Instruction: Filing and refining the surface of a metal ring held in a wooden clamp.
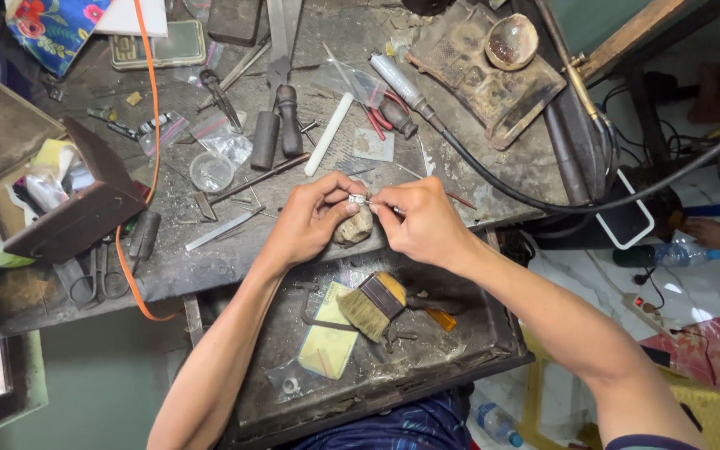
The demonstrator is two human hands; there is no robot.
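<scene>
Two bare hands work on a small silver ring at the front edge of a cluttered desk (210, 275).

In the head view, the left hand (306, 221) pinches the ring (358, 200) between thumb and fingertips, its fingers closed narrowly on it, and steadies it on top of a rounded wooden peg (353, 227) that juts from the desk edge. The right hand (422, 221) meets it from the other side, fingers closed tight around a thin tool (395, 210) whose tip touches the ring; the tool is mostly hidden. Just below the hands an open tray drawer (477, 333) holds a flat brush (372, 304), a yellow paper packet (327, 342) and a small plastic bag. Behind the hands lie pliers with red handles (381, 117), a white stick (328, 133), a hammer (235, 190) and a black hose (493, 187).
</scene>
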